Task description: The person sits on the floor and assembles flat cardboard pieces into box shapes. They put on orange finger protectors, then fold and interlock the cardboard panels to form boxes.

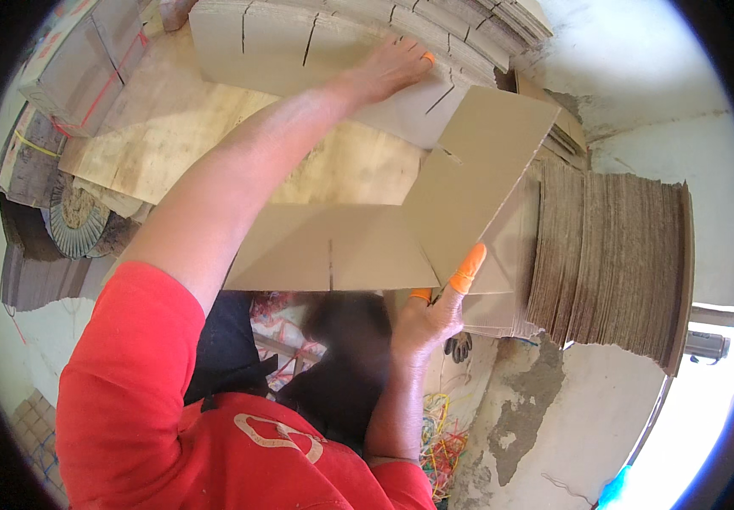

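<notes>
My left hand reaches across to a row of slotted cardboard strips standing on edge at the back. Its fingers bend over the top edge of the front strip, with the orange-covered thumb on the near side. Near the front edge of the table, my right hand grips a tilted cardboard piece, its orange-covered thumb lying against the lower end. Another slotted cardboard strip lies flat to the left of that hand and meets the tilted piece; whether the two are joined, I cannot tell.
A tall stack of cardboard sheets stands at the right beside the wall. A bundle tied with red string is at the far left of the wooden tabletop. Below lie a dark glove and tangled coloured straps.
</notes>
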Action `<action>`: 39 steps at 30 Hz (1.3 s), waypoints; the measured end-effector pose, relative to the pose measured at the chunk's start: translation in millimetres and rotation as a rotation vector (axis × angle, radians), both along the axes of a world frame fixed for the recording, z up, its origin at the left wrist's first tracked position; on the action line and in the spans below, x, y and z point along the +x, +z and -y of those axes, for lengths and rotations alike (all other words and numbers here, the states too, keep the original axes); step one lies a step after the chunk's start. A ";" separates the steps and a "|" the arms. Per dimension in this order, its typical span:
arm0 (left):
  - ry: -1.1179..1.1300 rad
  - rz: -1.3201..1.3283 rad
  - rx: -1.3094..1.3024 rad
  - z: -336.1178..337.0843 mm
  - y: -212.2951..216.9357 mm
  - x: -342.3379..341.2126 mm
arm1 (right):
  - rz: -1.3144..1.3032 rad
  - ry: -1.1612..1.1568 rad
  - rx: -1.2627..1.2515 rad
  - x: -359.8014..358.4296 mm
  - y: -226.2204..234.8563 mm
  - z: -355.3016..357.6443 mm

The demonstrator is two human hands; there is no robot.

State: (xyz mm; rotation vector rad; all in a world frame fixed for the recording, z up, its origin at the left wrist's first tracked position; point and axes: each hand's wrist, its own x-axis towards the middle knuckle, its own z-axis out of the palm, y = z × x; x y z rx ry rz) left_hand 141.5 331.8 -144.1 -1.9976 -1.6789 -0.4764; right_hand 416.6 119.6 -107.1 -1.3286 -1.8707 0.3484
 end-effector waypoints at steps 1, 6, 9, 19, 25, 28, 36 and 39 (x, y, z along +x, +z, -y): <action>-0.028 0.004 0.032 -0.7 -0.1 0.1 | -0.014 -0.005 0.002 0.2 1.1 -0.5; -0.126 -0.025 0.062 9.8 5.7 -9.1 | 0.026 0.001 0.046 -1.1 7.9 2.7; -0.214 0.014 -0.032 27.4 16.6 -3.1 | 0.009 -0.022 0.070 -0.4 7.2 4.8; -0.326 0.020 -0.199 80.6 33.7 4.9 | -0.017 0.018 0.043 -3.5 18.8 14.4; -0.109 0.135 -0.480 87.8 36.8 8.5 | -0.046 0.101 0.021 -4.1 15.6 22.9; -0.025 0.162 -0.323 75.3 12.2 -2.9 | -0.037 0.092 0.023 -6.2 10.1 18.8; -0.158 0.186 -0.413 73.6 31.6 2.2 | -0.046 0.096 -0.015 -6.3 20.2 13.7; -0.207 0.145 -0.390 85.7 27.4 4.8 | -0.032 0.089 0.077 -4.1 15.6 17.7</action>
